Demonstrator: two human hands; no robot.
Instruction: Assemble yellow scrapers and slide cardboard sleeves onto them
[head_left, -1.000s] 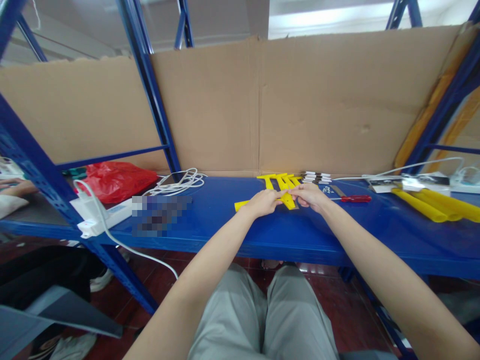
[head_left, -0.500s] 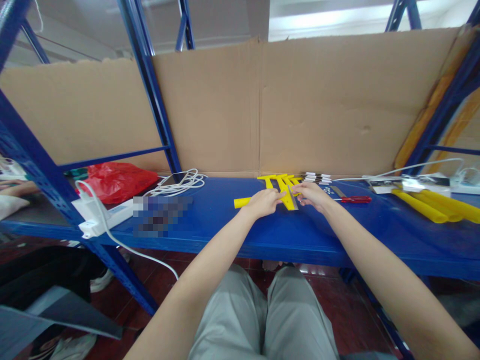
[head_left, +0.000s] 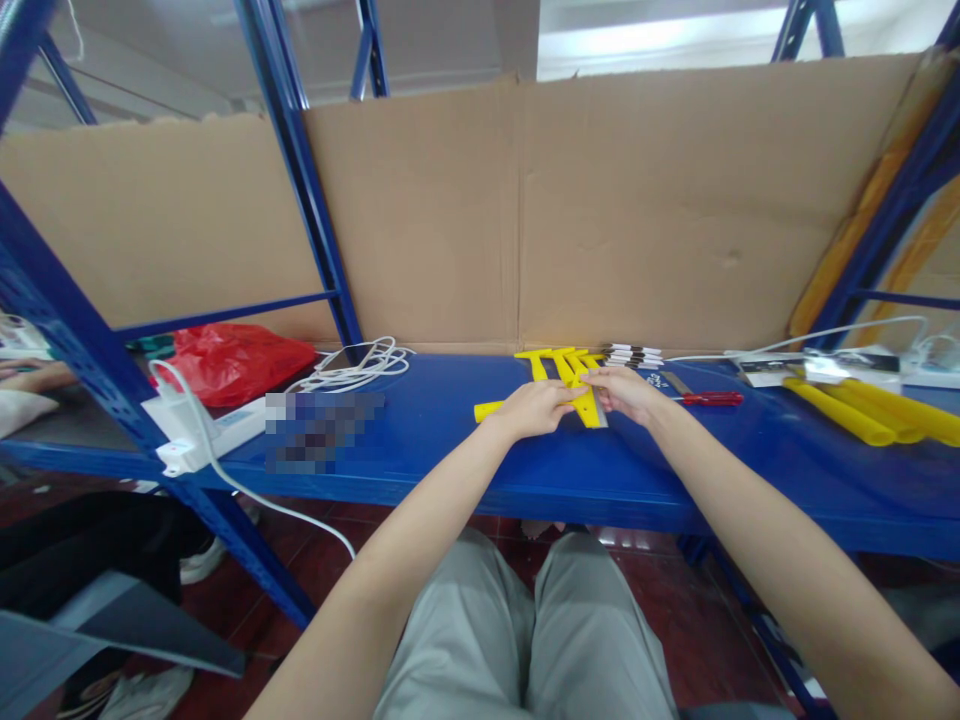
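My left hand (head_left: 534, 408) is closed round the yellow handle of a scraper (head_left: 591, 412), whose handle end sticks out to the left of my fist. The flared head points to the right, with a thin metal blade (head_left: 601, 408) along its edge. My right hand (head_left: 628, 392) pinches the scraper at the upper part of its head and blade; the fingertips are partly hidden. Just behind my hands, several more yellow scrapers (head_left: 553, 357) lie together. A red-handled screwdriver (head_left: 711, 398) rests on the blue shelf (head_left: 435, 440) right of my right hand.
Small black-and-white packs (head_left: 634, 356) lie at the back. Yellow tubes (head_left: 847, 412) lie on the right. On the left are a power strip (head_left: 244, 425), a coiled white cable (head_left: 375, 360) and a red plastic bag (head_left: 240, 362). A cardboard panel (head_left: 420, 230) stands behind.
Both hands and the scraper have shifted slightly to the right and nearer to me. The scraper's head is tilted a little differently, and less of its metal blade shows.
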